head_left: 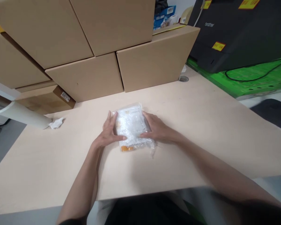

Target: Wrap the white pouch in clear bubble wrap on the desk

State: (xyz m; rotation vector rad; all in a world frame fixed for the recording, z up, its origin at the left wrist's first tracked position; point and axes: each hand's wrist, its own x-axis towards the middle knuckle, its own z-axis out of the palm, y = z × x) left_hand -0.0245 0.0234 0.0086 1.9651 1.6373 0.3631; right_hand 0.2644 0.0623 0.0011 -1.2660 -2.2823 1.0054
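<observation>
A flat white package in bubble wrap (131, 125) lies on the pale wooden table (194, 103). An orange patch shows at its near left corner, and loose wrap sticks out at the near right. My left hand (109, 132) grips the package's left edge, thumb on top near the front. On the opposite side, my right hand (156, 127) holds the right edge, its thumb also resting on the wrap. What is inside the wrap cannot be made out clearly.
Large cardboard boxes (84, 81) stand stacked along the back. A white roll (25, 115) and a crumpled white scrap (56, 123) lie at the left. Back right, a black Brother machine (224, 34) sits on a green plastic base (253, 78) with a dark cable.
</observation>
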